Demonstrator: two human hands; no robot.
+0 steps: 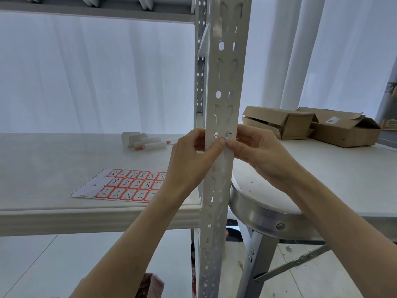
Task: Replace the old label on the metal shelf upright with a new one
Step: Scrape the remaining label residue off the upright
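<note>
A white perforated metal shelf upright (223,82) runs top to bottom through the middle of the view. A small pale label (223,136), torn over two of the holes, sticks to its front face at about shelf height. My left hand (191,160) grips the upright from the left, fingers behind it and thumb on the front just below the label. My right hand (255,151) comes in from the right, and its thumb tip meets the left thumb at the label's lower edge. A sheet of red-bordered labels (129,186) lies on the shelf board to the left, with several labels gone.
The white shelf board (64,160) also carries a curled strip of backing paper and marker pens (148,144). To the right is a round metal-rimmed table (268,222) with two open cardboard boxes (311,125). White curtains hang behind.
</note>
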